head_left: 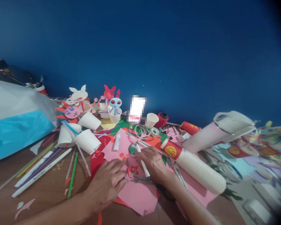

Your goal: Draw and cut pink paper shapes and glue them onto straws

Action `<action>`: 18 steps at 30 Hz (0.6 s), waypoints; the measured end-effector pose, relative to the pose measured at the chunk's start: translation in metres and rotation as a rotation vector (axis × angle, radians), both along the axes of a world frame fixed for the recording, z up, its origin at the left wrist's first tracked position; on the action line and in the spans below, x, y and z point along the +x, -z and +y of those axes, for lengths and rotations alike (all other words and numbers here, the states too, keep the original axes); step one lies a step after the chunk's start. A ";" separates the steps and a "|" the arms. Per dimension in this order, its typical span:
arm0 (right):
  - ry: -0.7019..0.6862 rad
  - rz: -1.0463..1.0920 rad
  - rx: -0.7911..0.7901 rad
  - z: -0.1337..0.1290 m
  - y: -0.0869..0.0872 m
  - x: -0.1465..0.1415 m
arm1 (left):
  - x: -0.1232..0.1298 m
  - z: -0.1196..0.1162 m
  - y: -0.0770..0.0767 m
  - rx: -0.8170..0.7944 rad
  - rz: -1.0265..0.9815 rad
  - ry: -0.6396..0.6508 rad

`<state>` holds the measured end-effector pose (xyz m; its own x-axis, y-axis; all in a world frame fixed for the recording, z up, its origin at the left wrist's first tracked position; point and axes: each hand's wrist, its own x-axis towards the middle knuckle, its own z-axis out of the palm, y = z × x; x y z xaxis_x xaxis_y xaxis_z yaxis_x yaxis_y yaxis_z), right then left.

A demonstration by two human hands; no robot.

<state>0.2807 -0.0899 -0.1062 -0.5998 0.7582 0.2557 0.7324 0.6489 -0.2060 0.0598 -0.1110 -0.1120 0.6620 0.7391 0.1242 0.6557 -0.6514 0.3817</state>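
— What's the left hand (105,185) doing on my feed?
— It's open flat, fingers spread, holding nothing, and pressing on the pink paper (137,198), I'd say to stop it sliding.
— And the right hand (153,164)?
— Half closed, and it appears to grip a white marker (143,165), tip angled toward the paper. From that hand, I see scissors (140,179) at six o'clock, a glue stick (117,142) at eleven, and a stack of white paper cups (201,170) lying at three, probably set aside to leave working room.
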 end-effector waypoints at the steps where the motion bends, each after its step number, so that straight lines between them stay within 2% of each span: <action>1: -0.036 0.024 -0.021 0.000 -0.001 0.000 | -0.001 0.001 -0.002 0.004 -0.024 0.000; 4: -0.076 0.082 -0.037 0.000 -0.002 0.002 | -0.005 0.006 -0.008 0.013 -0.064 -0.005; 8: -0.001 0.105 0.004 0.000 -0.001 0.002 | -0.009 0.013 -0.011 0.029 -0.020 -0.017; 14: 0.012 0.053 0.067 0.000 0.006 0.001 | -0.008 0.012 -0.009 0.096 0.117 0.045; 18: 0.055 -0.019 0.112 0.002 0.016 0.000 | -0.007 0.008 -0.006 0.154 0.130 0.084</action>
<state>0.2811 -0.0884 -0.1226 -0.5634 0.7573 0.3301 0.7707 0.6257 -0.1201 0.0528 -0.1031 -0.1065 0.7384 0.6594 0.1411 0.6338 -0.7501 0.1888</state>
